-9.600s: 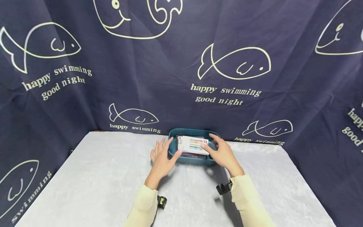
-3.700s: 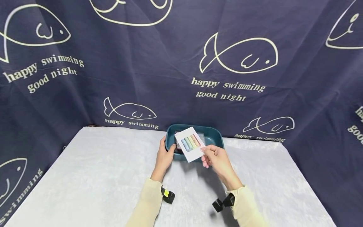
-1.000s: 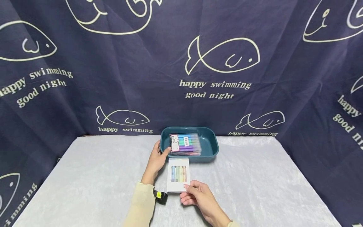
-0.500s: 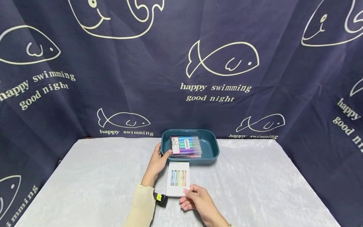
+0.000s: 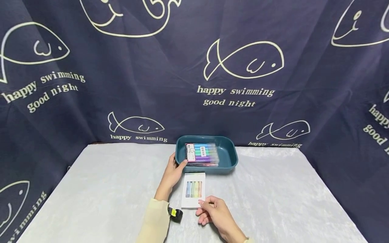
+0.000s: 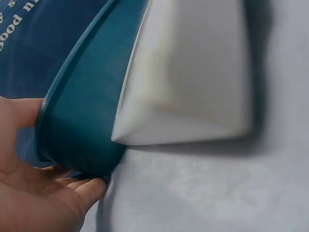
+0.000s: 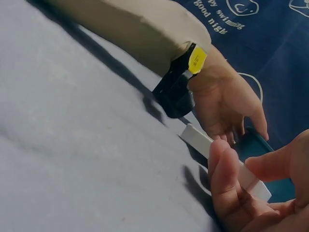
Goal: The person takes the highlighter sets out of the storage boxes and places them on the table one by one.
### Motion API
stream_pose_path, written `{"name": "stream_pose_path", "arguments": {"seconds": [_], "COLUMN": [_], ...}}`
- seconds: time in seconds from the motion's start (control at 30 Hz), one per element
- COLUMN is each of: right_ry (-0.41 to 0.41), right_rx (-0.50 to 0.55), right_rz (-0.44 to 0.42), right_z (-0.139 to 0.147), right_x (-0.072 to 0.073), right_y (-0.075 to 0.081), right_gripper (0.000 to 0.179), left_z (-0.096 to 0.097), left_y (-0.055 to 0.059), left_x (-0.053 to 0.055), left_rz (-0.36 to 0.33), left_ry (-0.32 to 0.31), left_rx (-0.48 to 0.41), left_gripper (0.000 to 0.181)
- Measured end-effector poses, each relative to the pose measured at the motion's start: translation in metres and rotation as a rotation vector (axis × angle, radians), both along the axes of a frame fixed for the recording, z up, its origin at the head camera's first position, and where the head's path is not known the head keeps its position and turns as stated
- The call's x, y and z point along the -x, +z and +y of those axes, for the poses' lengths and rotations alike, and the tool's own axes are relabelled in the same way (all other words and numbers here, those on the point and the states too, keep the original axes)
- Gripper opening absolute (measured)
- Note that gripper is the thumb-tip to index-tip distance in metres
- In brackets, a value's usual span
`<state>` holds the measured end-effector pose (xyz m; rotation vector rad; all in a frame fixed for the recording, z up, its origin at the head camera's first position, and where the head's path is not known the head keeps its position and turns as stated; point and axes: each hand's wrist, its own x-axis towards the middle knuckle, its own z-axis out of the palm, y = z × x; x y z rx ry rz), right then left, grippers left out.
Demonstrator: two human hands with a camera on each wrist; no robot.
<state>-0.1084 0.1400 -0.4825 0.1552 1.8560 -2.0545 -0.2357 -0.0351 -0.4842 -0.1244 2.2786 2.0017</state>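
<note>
A white box (image 5: 193, 190) has a window showing pastel-coloured sticks, possibly pens. My right hand (image 5: 218, 213) pinches its near right corner between thumb and fingers, just in front of a teal plastic tub (image 5: 227, 156). In the right wrist view the box (image 7: 197, 139) is seen edge-on, and a shadow lies beneath it. My left hand (image 5: 172, 172) grips the tub's left end, thumb at the rim and fingers against the outside, as the left wrist view shows. Inside the tub lies a clear packet of coloured pens (image 5: 208, 153), with at least one more packet under it.
The tub stands at the back of a table (image 5: 273, 195) covered in pale grey cloth. Right behind it hangs a dark blue curtain (image 5: 182, 84) with white fish drawings. A black wrist camera (image 5: 175, 214) sits on the left sleeve, close to the box.
The white box first lay on the packets in the tub. My right hand has lifted it out and drawn it toward me, while my left hand took hold of the tub's left end.
</note>
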Motion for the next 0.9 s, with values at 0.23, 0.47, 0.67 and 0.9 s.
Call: {"name": "stream_pose_path", "arguments": {"seconds": [0.23,0.47,0.67,0.9], "right_ry": [-0.007,-0.023,-0.034,-0.025], "right_rx": [-0.049,-0.097,-0.12,-0.12], "right_rz": [0.015,0.031,0.037,0.049], "right_z": [0.002,0.008,0.011,0.009], "right_x": [0.0,0.0,0.001,-0.001], "right_y": [0.001,0.002,0.005,0.003], "right_gripper": [0.02,0.026,0.027,0.025], "left_z": [0.002,0.009,0.017,0.009], "left_y": [0.003,0.006,0.007,0.002], "left_x": [-0.002,0.0,0.004,0.0], "left_rz": [-0.003,0.008,0.013,0.126], "left_ry": [0.002,0.007,0.021,-0.033], "left_rx": [0.017,0.034,0.081,0.04], "left_gripper": [0.069,0.07,0.073,0.104]}}
